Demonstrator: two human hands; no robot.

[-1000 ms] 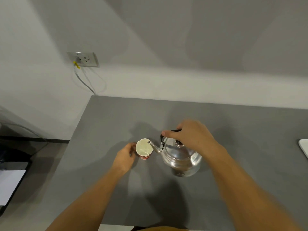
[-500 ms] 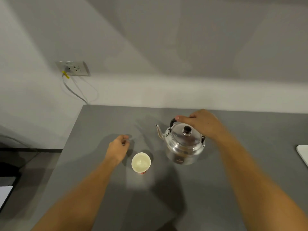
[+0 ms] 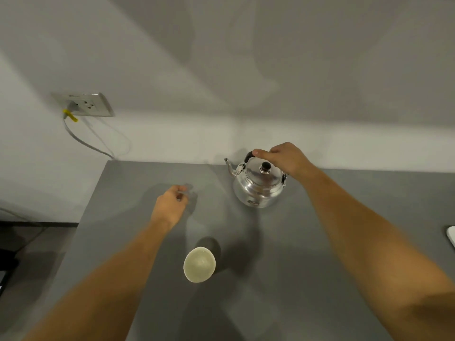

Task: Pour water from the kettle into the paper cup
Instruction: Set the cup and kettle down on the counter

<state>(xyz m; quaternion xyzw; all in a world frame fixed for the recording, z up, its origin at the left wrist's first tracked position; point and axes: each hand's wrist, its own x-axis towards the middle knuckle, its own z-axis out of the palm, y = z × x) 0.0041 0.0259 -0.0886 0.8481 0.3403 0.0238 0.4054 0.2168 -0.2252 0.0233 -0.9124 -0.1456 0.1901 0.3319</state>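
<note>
A shiny metal kettle (image 3: 258,184) stands upright on the grey table (image 3: 320,242) near its back edge, spout pointing left. My right hand (image 3: 283,157) grips its black handle from above. The white paper cup (image 3: 199,264) stands alone nearer to me, its pale inside visible from above; I cannot tell the water level. My left hand (image 3: 171,205) hovers left of the kettle and beyond the cup, fingers loosely curled, holding nothing.
A wall socket (image 3: 85,104) with a plugged grey cable (image 3: 83,141) sits on the white wall at left. The table's left edge runs past my left forearm. A white object (image 3: 451,236) lies at the table's right edge.
The kettle went from tilted over the cup to upright, farther back on the table. My left hand let go of the cup and moved away from it.
</note>
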